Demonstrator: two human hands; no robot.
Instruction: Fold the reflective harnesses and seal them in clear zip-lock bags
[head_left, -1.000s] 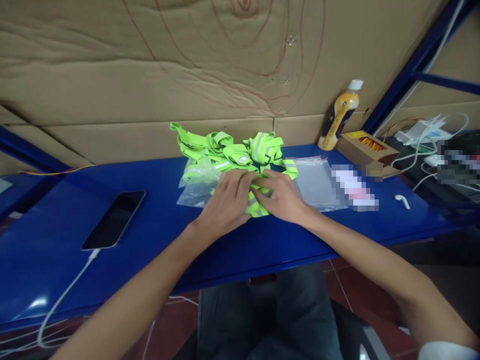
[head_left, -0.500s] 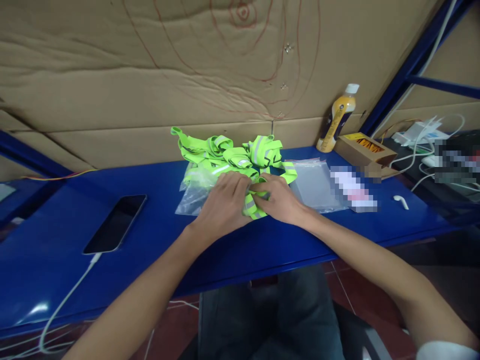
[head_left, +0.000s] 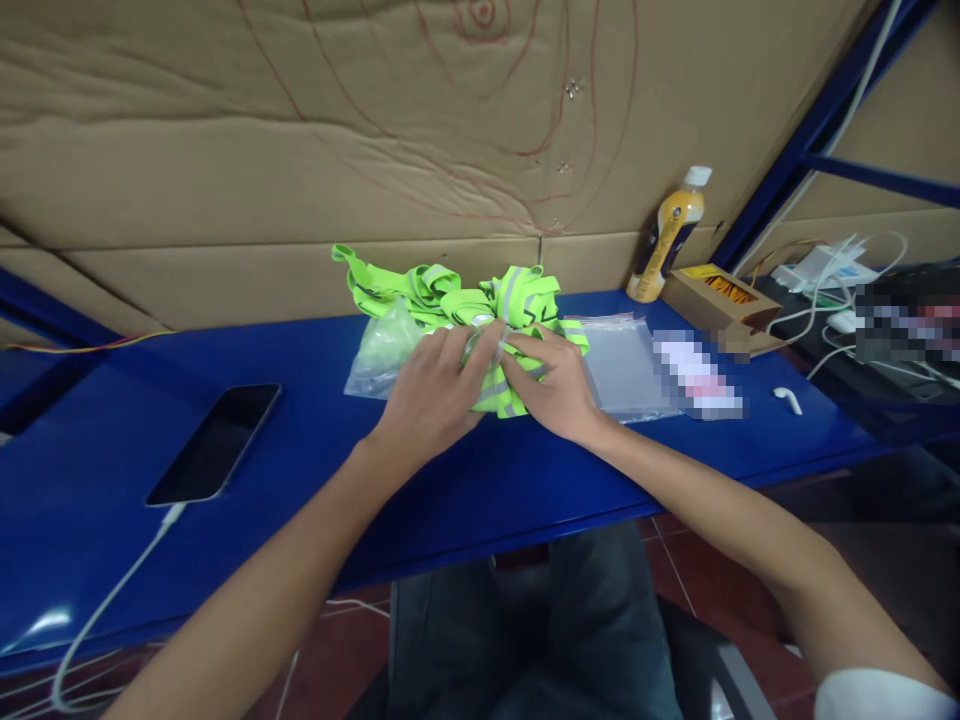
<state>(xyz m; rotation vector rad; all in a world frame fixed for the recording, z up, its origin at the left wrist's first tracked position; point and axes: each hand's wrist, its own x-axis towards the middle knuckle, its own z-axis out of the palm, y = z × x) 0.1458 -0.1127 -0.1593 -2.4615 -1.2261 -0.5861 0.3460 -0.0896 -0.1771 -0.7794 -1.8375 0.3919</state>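
Fluorescent green reflective straps [head_left: 531,292] with grey stripes lie in a loose heap on the blue table. A folded green reflective strap [head_left: 501,392] sits between my hands at the front of the heap. My left hand [head_left: 431,385] is closed on its left side. My right hand [head_left: 559,385] closes on its right side, thumb and fingers bent inward. A glint of clear film shows between the fingertips; which piece it belongs to I cannot tell. Left of my left hand, a crumpled clear plastic bag [head_left: 384,345] bulges, partly covered by that hand.
Flat clear plastic bags [head_left: 626,365] lie to the right, beside a blurred-out item [head_left: 697,375] and a white earbud [head_left: 787,400]. Behind stand a yellow bottle [head_left: 667,235] and a cardboard box [head_left: 720,300]. A phone [head_left: 217,445] with its cable lies left.
The folded strap between my hands now shows more broadly below the fingers. My fingertips have drawn closer together. The clear bag at left has puffed up. The view has shifted slightly.
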